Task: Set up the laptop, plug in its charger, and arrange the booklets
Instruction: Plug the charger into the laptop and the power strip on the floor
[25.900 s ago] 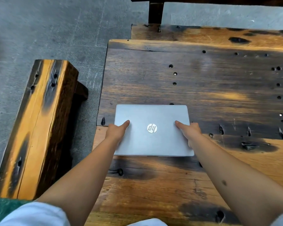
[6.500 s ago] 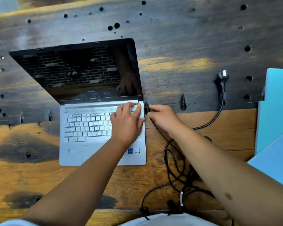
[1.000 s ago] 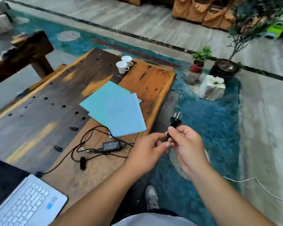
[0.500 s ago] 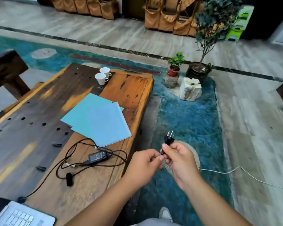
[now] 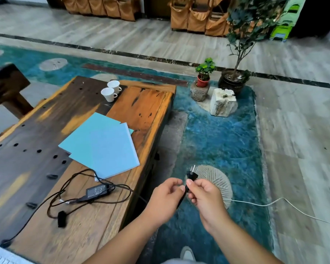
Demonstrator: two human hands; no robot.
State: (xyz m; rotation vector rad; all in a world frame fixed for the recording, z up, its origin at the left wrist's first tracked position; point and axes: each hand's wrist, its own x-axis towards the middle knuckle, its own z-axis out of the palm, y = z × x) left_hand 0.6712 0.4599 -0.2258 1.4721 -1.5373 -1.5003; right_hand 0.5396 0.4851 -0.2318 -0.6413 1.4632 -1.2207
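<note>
Black and hard-moulded, the charger plug (image 5: 191, 175) stands out past the counter's (image 5: 141, 103) edge, over the teal rug (image 5: 217, 141), its flat metal prongs pointing toward 12 o'clock. The right hand (image 5: 204, 195) pinches the plug's base between thumb and curled fingers (image 5: 189, 181), probably so the prongs stay bare and ready for a socket; no socket shows in view. The left hand (image 5: 165, 197) curls at 9 o'clock of it, fingertips on the thin cable just below the plug, seemingly to feed out slack.

On the rough, hole-pocked planks, the charger brick (image 5: 97, 189), a flat black rectangle, lies among loose loops of cord (image 5: 69, 187), left where the cable can run freely. At 12 o'clock of the brick, the smooth light-blue booklets (image 5: 101, 143) lie fanned and overlapping, one corner over the cord, not yet arranged. A sliver of the laptop (image 5: 0, 259), pale keys, shows at the 7 o'clock corner. Two white cups (image 5: 111, 91) stand at the counter's far end. A thin white wire (image 5: 274, 203) trails across the rug.
</note>
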